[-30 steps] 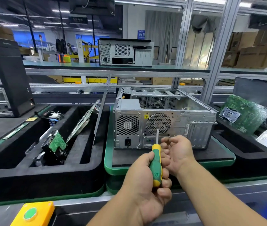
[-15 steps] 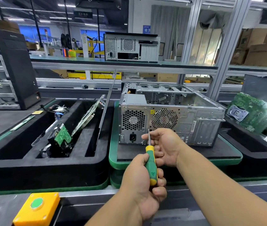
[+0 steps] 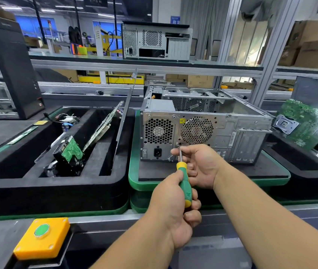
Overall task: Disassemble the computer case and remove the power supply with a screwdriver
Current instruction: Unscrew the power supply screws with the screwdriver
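On green tray (image 3: 135, 152): perforated steel case (image 3: 202, 133) | left hand (image 3: 173, 206) grips screwdriver (image 3: 183, 183) | right hand (image 3: 202, 166) pinches shaft

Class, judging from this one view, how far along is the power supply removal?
Done: the computer case lies open, its side panel off. In hand: the left hand grips the screwdriver while the right hand steadies its shaft, tip at the rear panel beside the power supply. Left: the supply sits inside, with screws showing at its upper corners.

Two bare forearms and hands (image 3: 175, 206), no sleeves, gloves, rings or watch visible.
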The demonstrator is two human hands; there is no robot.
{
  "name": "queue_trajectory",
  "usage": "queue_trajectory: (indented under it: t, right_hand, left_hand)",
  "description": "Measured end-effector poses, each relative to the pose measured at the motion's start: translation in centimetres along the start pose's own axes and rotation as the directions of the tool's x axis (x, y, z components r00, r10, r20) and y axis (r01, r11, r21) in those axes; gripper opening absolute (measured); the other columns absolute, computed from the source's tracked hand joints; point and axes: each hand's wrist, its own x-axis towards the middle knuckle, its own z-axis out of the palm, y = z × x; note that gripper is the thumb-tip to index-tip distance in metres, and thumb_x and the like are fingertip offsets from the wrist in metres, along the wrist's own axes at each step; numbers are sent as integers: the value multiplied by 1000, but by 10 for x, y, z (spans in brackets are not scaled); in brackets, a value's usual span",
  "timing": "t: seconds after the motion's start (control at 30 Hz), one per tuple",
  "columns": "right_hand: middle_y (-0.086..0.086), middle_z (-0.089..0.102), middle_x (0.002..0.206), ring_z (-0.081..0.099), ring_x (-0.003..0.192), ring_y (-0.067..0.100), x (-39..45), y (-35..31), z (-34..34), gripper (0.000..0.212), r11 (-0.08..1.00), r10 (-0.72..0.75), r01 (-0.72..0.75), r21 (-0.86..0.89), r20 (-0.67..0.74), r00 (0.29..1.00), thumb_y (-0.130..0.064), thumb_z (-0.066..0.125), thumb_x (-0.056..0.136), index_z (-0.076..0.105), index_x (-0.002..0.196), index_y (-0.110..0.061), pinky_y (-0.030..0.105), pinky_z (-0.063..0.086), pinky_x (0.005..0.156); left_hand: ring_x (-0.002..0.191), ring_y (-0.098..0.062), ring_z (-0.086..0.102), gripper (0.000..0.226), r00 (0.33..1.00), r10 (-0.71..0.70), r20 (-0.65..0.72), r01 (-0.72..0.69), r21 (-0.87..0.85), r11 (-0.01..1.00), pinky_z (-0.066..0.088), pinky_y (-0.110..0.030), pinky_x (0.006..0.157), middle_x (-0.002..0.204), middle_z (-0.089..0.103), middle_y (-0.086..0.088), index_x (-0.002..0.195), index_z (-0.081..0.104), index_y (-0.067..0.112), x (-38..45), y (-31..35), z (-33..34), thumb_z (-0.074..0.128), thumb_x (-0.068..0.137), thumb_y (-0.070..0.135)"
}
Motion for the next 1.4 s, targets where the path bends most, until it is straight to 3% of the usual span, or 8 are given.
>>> queue_trajectory:
  t: [0.37,0.57,0.7,0.8,0.97,1.17,1.27,1.4]
  right_hand:
    - [-4,39,61,25,43,8,0,-1,-2,30,1000,2,-2,-4,23,1000,-25,51,101,74,100,-6,20,19,34]
    - [-3,43,62,28,45,7,0,-1,-4,33,1000,-16,15,5,42,999,-23,46,106,74,106,-5,19,20,35]
    - [-3,44,62,29,45,7,1,-1,-7,41,1000,-20,21,-17,53,998,-25,46,107,81,94,-8,19,18,37]
    - [-3,43,61,29,44,7,0,-1,-7,40,1000,-22,22,2,70,997,-26,48,106,81,93,-8,18,20,36]
    - [-3,39,65,28,46,6,-2,-1,-4,29,999,-29,27,24,77,997,-29,51,105,71,103,-8,18,24,32]
    - [1,39,64,33,33,6,-6,-3,-6,33,1000,7,-9,13,125,992,-29,48,106,70,105,-6,18,32,30]
    - [-1,38,65,33,37,5,-7,-3,-6,30,999,22,-25,23,123,992,-28,50,106,70,100,-6,16,32,32]
    - [-4,36,58,28,39,5,-4,-3,-2,32,999,17,-18,30,54,998,-28,55,104,70,86,-6,16,25,29]
  left_hand:
    - [46,-12,37,29,995,103,8,-103,23,994,17,-17,39,61,50,-3,102,59,12,4,-7,2,54,102,40]
    - [53,-17,33,27,955,296,-22,-281,263,923,22,-17,42,70,40,-5,93,53,15,9,-13,3,61,98,40]
    - [57,-19,32,30,955,297,-24,-276,304,912,23,-17,42,76,37,-6,89,48,17,11,-9,3,68,94,38]
    - [51,-17,35,25,972,232,-23,-222,220,950,20,-17,44,75,41,-7,94,53,14,10,-6,5,66,96,36]
    - [49,-14,39,28,998,25,62,-20,-84,996,20,-15,36,66,49,-4,98,62,13,-4,6,13,56,103,40]
    - [54,-10,39,42,949,-109,295,237,-442,865,26,-17,36,73,48,-2,93,67,4,-2,2,10,46,104,39]
    - [51,-10,40,39,931,-113,346,279,-479,833,30,-17,34,72,48,-1,94,69,3,-1,1,8,48,100,35]
    - [57,-8,35,37,963,-117,241,210,-403,891,29,-15,33,72,42,-2,89,62,10,-2,4,13,58,97,46]
